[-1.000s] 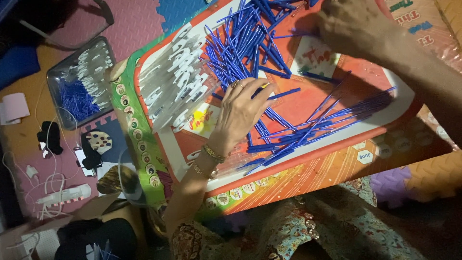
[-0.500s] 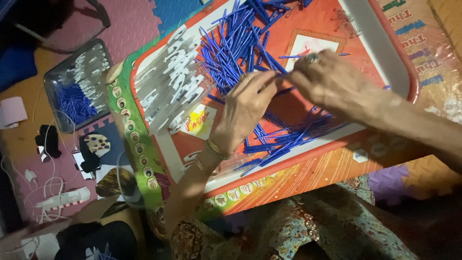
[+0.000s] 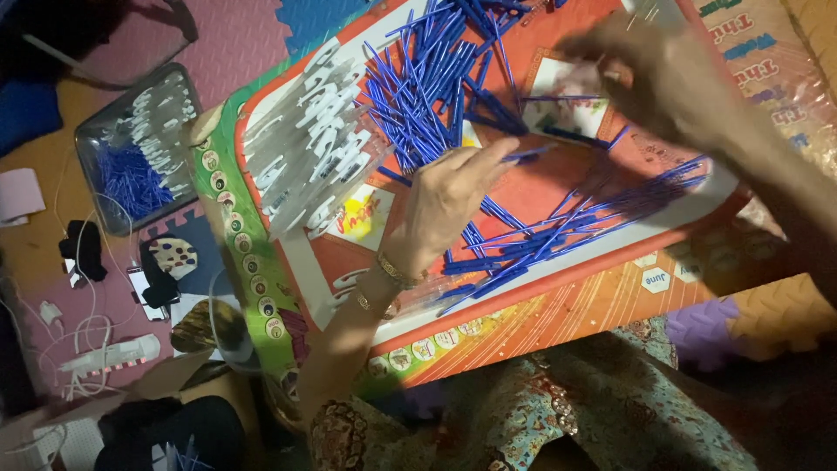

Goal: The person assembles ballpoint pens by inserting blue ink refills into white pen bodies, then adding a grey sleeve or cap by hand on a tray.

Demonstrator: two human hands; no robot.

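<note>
Item: sorting of blue pen tubes on my low table, the one with the orange printed top.

Left hand: lies palm down near the table's middle, fingers stretched toward the right, fingertips pinched on one blue tube. Bracelets at the wrist.

Right hand: raised over the far right of the table, blurred; I cannot tell whether it is closed on anything or loose. The two hands are apart, with the held tube pointing across the gap.

Stock, unsorted: a thick heap of blue tubes at the table's far side, above my left hand.

Stock, laid out: a looser spread of blue tubes along the near right edge, roughly parallel.

Other parts: a block of white clips in clear tubes on the table's left.

Floor, left: a clear tray with more blue and white pieces.

Step, as I judge it: drawing single tubes out of the heap. The next move calls for a steady pinch and a clean handover.
</note>
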